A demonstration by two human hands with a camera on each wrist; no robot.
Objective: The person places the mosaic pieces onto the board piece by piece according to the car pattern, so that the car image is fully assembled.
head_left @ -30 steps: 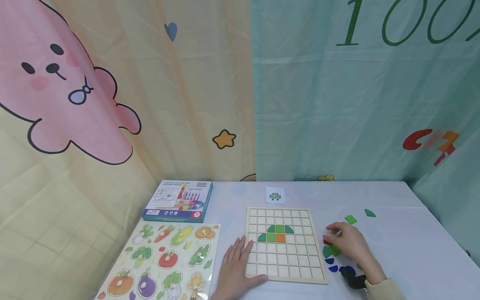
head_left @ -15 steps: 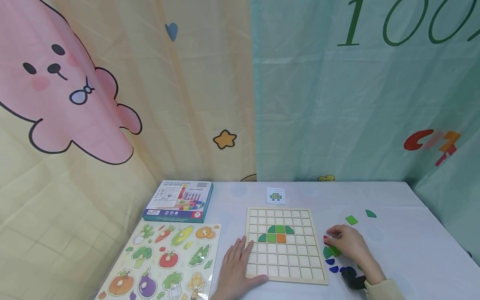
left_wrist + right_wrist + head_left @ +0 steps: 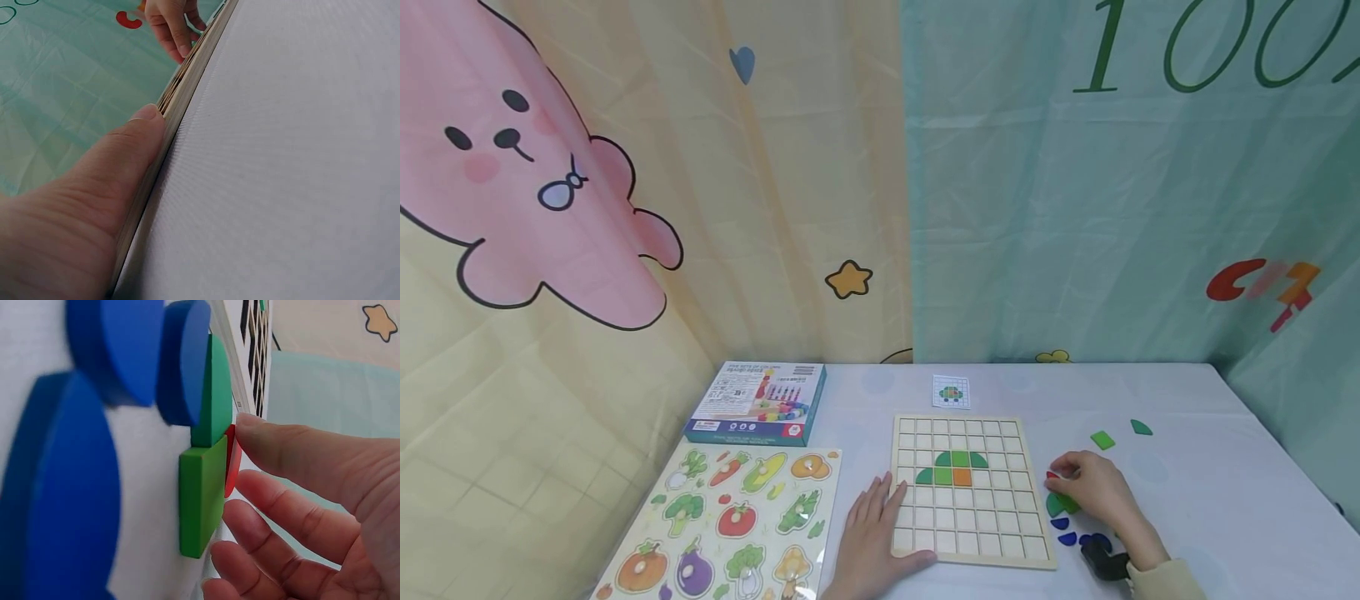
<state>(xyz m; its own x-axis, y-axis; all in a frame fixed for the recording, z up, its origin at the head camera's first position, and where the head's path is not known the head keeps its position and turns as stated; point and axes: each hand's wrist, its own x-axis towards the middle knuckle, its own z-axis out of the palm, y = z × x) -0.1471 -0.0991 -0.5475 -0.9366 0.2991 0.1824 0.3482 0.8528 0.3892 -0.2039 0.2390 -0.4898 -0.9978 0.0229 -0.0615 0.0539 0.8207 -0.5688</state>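
Your left hand lies spread at the left edge of the pale wooden square-grid board, fingers straight and grasping nothing, its thumb stretched along the near edge. Your right hand comes in from the lower right, just off the board's right edge, and pinches a small red curved-edged piece between thumb and index finger, the other fingers bent below. That piece is beside the board, next to a thick bright-green square block and a dark-green rounded block.

You have only a narrow strip between the board's right rim and these blocks, with dark-blue rounded pieces nearer you. The widest stretch of the white-covered desk lies to the right of your right hand; past its fingers are a light-green square tile and a dark-green quarter-circle tile.

In the head view your fingers cover most of the red piece, and you cannot tell whether it is off the desk. The black wrist device hides some blue pieces; others are cut off in the right wrist view. Your left forearm falls outside the head view.
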